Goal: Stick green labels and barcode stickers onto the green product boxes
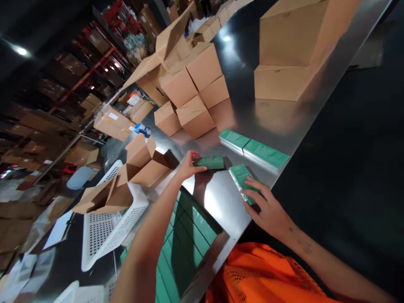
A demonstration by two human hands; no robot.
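My left hand (188,165) grips a flat green packet (211,162) by its end, holding it just above the shiny metal table (221,198). My right hand (267,206) rests on another green wrapped packet (240,176) lying at the table's near edge. Two more green packets (254,149) lie side by side a little farther along the edge. A carton filled with rows of green packets (186,240) sits below the table, under my left forearm.
Several closed small cardboard boxes (194,90) are piled mid-table, with two bigger boxes (292,54) stacked at the right. An open cardboard box (147,164) lies to the left, beside a white perforated basket (109,227). Warehouse shelving with cartons fills the left background.
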